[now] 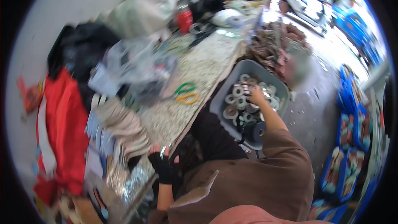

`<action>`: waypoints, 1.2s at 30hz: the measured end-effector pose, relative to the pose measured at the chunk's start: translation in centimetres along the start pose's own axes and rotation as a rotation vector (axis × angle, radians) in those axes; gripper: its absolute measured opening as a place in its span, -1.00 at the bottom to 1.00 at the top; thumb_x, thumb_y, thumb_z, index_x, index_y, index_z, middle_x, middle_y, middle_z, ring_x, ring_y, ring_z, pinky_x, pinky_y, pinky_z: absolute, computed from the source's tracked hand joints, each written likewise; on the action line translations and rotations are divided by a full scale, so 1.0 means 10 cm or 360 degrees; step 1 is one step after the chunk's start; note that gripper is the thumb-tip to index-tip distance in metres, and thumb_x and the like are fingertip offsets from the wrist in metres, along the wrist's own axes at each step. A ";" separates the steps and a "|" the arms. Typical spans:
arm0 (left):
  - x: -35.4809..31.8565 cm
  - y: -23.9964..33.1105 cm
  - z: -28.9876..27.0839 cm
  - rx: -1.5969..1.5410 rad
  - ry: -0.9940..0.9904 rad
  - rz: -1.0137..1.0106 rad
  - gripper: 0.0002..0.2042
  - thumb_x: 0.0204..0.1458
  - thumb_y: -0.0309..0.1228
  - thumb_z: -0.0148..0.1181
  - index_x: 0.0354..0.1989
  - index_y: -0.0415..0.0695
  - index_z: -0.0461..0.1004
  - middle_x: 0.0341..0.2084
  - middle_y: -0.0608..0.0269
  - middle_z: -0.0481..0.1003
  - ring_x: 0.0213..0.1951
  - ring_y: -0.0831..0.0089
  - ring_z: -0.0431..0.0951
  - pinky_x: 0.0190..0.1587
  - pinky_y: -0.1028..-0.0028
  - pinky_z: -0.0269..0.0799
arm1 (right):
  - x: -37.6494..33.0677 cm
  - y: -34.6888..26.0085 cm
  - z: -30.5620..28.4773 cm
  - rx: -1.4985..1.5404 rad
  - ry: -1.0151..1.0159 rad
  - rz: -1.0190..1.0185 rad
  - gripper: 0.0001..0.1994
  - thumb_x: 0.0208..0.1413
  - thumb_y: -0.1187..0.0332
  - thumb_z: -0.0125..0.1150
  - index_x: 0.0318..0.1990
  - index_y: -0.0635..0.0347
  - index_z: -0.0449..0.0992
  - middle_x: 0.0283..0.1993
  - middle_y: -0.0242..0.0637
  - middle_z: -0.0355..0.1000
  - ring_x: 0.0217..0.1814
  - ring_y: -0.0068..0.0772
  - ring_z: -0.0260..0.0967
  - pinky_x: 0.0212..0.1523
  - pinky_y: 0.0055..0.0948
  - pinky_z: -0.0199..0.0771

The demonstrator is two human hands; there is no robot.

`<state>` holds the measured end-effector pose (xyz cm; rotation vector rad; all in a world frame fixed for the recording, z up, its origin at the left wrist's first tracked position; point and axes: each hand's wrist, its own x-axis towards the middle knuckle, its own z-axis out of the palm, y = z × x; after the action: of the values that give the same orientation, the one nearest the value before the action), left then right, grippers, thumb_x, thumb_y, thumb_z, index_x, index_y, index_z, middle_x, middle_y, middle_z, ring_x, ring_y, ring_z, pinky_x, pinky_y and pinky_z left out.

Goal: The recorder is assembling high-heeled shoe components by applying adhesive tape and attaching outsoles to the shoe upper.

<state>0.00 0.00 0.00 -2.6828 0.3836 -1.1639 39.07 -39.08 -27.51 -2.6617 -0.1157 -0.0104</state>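
At near left, stacked cloth pieces (pixel 129 132) are lying along the table's (pixel 209 64) edge, presumably for easy reach; just beside them, the black-gloved left hand (pixel 162 166) is hanging half-open, fingers loosely spread, apparently grasping nothing. Farther off, scissors (pixel 179 98) are lying on the table, handles pointing right. To the right, a grey bin (pixel 214 104) is probably keeping loose rolls (pixel 240 101) together; the right hand (pixel 258 96) is resting among them, fingers curling, any grasp being impossible to tell.
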 end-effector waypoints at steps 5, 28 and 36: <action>-0.54 1.75 -0.43 -0.0408 -0.0309 -0.0720 -0.55 0.03 -0.20 0.21 0.11 -0.09 0.41 0.25 -0.13 0.24 0.29 -0.17 0.18 0.30 -0.16 -0.06 | -0.46 0.34 -1.59 0.0150 0.0356 -0.0872 -0.56 -0.02 0.26 0.35 0.04 0.14 0.46 0.23 0.06 0.26 0.28 0.13 0.22 0.23 -0.12 0.29; -0.25 1.66 -0.29 -0.0797 -0.0370 -0.0438 -0.56 -0.02 -0.25 0.29 0.05 -0.11 0.45 0.05 0.01 0.43 0.07 0.02 0.44 0.08 0.17 0.36 | -1.47 -2.29 -1.55 -0.0437 0.0122 -0.2565 -0.90 -0.11 0.38 0.16 -0.40 0.14 0.49 -0.32 -0.33 0.41 -0.11 -0.25 0.41 -0.03 -0.30 0.36; 0.82 1.04 0.93 -0.0265 -0.0672 -0.0320 -0.31 -0.18 -0.29 0.30 0.25 -0.08 0.30 -0.13 0.13 0.50 -0.13 0.29 0.50 0.04 0.15 0.22 | -1.49 -2.20 -1.83 -0.0346 -0.0030 -0.2012 -0.56 0.10 0.10 0.17 -0.01 0.25 0.38 -0.32 -0.14 0.49 -0.25 -0.05 0.49 -0.24 -0.11 0.44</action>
<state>10.56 -11.75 -3.50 -3.0681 0.1495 -0.5959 22.59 -29.18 -1.60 -2.3123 -1.8088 -0.4114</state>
